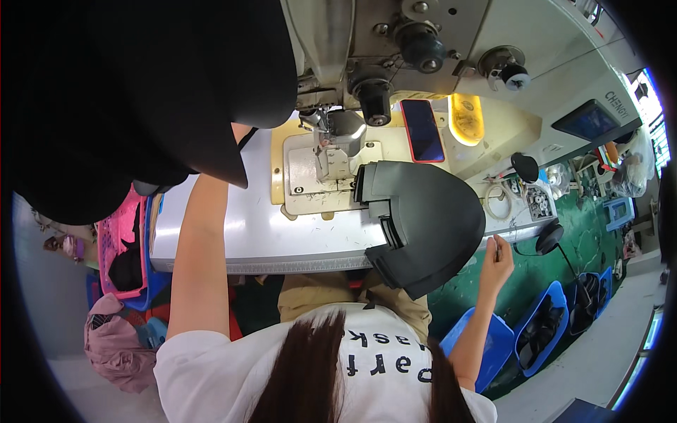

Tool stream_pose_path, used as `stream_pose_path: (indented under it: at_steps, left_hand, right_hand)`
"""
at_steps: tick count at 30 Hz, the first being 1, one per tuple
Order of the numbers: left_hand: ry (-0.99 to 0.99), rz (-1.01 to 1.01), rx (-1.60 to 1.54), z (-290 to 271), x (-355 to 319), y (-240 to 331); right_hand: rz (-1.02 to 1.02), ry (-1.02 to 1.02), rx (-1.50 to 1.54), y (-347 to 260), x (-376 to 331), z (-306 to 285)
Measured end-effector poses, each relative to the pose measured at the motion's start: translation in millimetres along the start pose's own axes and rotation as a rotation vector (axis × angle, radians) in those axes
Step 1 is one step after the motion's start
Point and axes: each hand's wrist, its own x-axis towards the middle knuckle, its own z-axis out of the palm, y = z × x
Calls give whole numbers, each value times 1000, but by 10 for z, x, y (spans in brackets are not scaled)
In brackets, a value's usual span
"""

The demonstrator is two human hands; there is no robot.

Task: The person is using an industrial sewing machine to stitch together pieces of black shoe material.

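A stack of black, curved pieces that look like cap brims lies at the front of the sewing machine, overhanging the table edge above my lap. My right hand is just off the stack's right side, fingers curled in; whether something small is between them I cannot make out. My left forearm reaches forward over the table's left part. Only a sliver of my left hand shows; a large black shape close to the camera hides its fingers. A thin black strip shows beside that hand.
A phone with a red edge lies on the machine bed beside a lit yellow lamp. At left stands a pink basket with black pieces. Blue bins stand on the green floor at right. A tray of bobbins is on the table's right end.
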Motion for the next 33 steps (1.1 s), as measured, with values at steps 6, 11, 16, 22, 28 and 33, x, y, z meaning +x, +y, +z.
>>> stream_pose_path:
  at_steps: [6, 11, 16, 22, 28, 33]
  left_hand:
    - [150, 69, -19, -276, -260, -234]
    - [479, 223, 88, -618, -727, -533]
    - [-19, 450, 237, -243, -2145, -245]
    - [8, 329, 37, -496, -2273, -17]
    - [78, 176, -70, -461, -2045, -151]
    - [45, 165, -53, -482, -1889, -121]
  right_hand:
    - [-119, -32, 27, -351, 90, 112]
    - [-167, -69, 22, -448, 104, 217]
    - [-372, -134, 31, -670, 139, 392]
    - [-692, -438, 92, -1239, 364, 799]
    - [-758, -544, -116, -1322, 575, 1383]
    - [-807, -514, -174, -1193, 550, 1487]
